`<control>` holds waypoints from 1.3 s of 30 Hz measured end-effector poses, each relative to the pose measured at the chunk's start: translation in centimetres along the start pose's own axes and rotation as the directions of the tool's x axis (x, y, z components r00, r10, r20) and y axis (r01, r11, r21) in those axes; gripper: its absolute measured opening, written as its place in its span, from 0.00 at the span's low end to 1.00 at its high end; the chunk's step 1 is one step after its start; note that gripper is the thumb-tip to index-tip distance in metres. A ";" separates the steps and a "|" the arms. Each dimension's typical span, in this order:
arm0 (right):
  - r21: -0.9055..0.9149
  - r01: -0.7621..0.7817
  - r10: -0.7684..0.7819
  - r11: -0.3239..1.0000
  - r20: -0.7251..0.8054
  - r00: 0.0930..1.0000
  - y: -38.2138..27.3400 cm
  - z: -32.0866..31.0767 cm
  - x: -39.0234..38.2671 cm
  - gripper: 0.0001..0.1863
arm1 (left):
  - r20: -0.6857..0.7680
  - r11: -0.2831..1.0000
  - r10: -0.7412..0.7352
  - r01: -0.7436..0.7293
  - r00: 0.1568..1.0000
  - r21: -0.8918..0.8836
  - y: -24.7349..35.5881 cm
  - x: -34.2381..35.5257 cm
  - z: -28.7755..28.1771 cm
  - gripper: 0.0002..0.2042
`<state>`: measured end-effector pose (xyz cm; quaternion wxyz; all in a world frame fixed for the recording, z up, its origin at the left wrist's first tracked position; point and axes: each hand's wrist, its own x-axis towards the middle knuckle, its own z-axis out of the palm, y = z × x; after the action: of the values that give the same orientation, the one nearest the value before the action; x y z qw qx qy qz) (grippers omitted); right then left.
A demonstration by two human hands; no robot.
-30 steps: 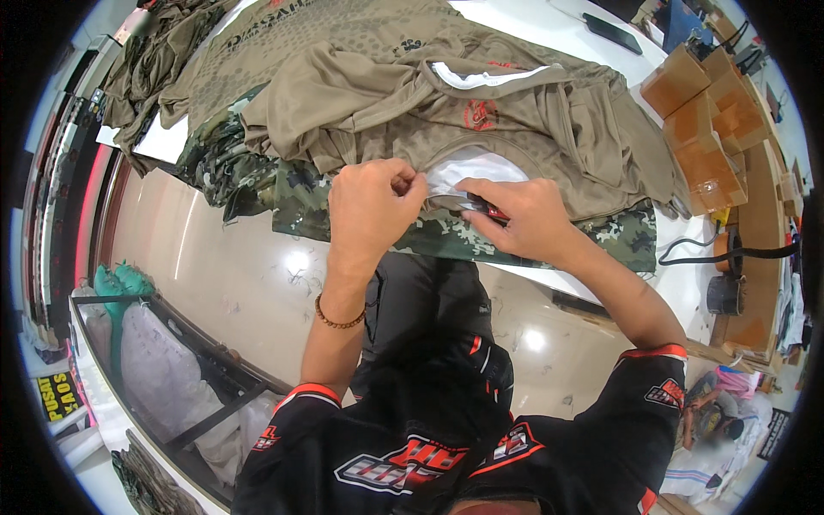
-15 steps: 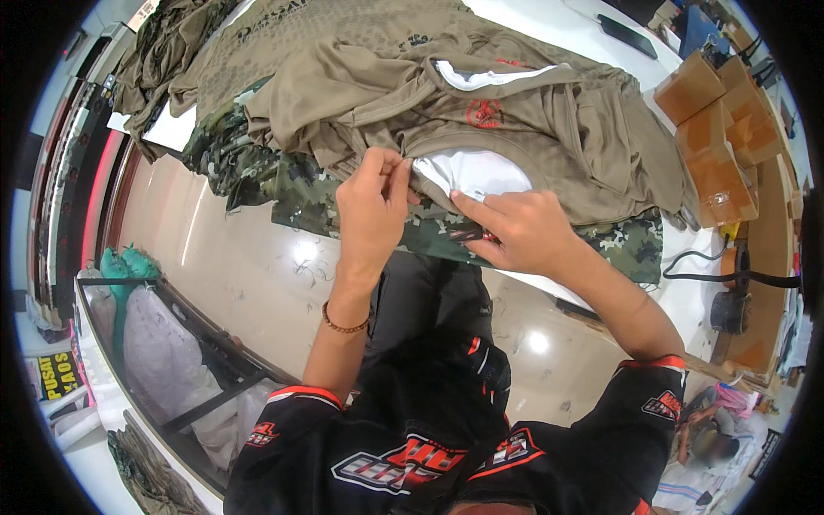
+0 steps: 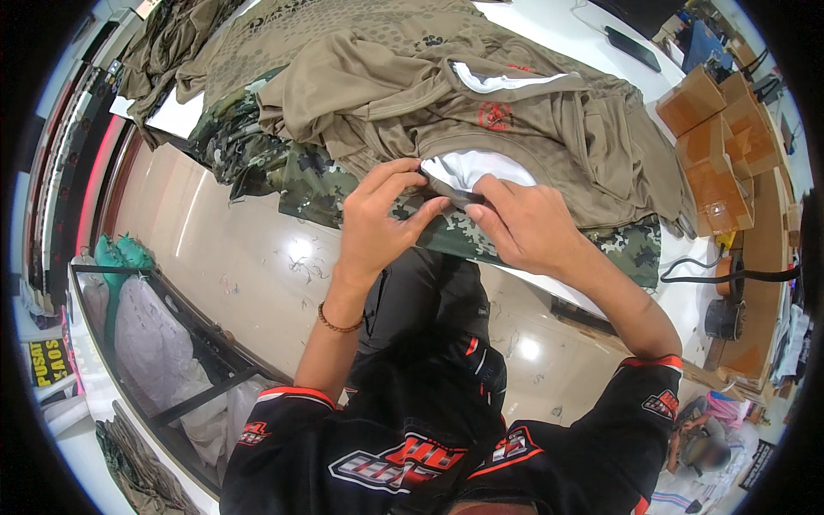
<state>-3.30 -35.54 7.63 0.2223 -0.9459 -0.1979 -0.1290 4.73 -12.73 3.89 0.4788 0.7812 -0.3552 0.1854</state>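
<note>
An olive-brown T-shirt (image 3: 549,184) with a red print lies on the pile in front of me, its neck opening showing white cloth (image 3: 468,166) inside. My left hand (image 3: 382,206) holds the left end of the neckband, fingers on its edge and thumb lower down, a little apart from them. At the near edge of the same opening, my right hand (image 3: 532,223) pinches the neckband between thumb and bent forefinger. The curled fingers hide whatever else may be in the right palm. Below both hands lies green camouflage cloth (image 3: 313,184).
More olive shirts (image 3: 360,34) spread over the white table (image 3: 584,26). A dark phone (image 3: 633,49) lies at the back right. Cardboard boxes (image 3: 712,146) and a black cable (image 3: 730,276) are at the right. A rack with white sacks (image 3: 159,326) stands lower left. Another person (image 3: 708,442) sits lower right.
My left thumb has moved away from the fingers and down along the neckband. My right fingers have curled onto its edge. The dark and red item seen under my right hand no longer shows.
</note>
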 end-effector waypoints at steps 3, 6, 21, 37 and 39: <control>-0.062 -0.045 0.043 0.997 -0.037 0.998 -0.5 0.4 0.6 0.17 | -0.016 1.000 -0.003 0.003 1.000 0.005 -0.6 -0.3 0.5 0.12; -0.177 -0.068 0.061 0.982 -0.043 0.997 -0.7 1.0 0.9 0.18 | -0.010 0.999 -0.034 0.033 0.999 -0.020 -1.2 -0.5 0.6 0.09; -0.300 -0.054 0.045 0.953 -0.038 0.998 -0.6 1.9 0.7 0.18 | -0.006 1.000 -0.005 0.005 1.000 0.009 -0.8 -0.5 0.6 0.09; -0.389 -0.048 0.021 0.920 -0.075 0.997 -1.1 2.4 1.0 0.14 | 0.011 1.000 -0.018 0.018 1.000 -0.013 -1.1 -0.4 0.5 0.05; -0.395 -0.038 0.001 0.918 -0.092 0.996 -1.2 2.5 1.1 0.14 | 0.014 1.000 -0.012 0.012 1.000 -0.012 -1.1 -0.4 0.5 0.05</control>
<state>-2.46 -33.08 6.25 0.0362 -0.9665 -0.1481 -0.2064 5.26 -12.68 2.70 0.4820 0.7818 -0.3549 0.1750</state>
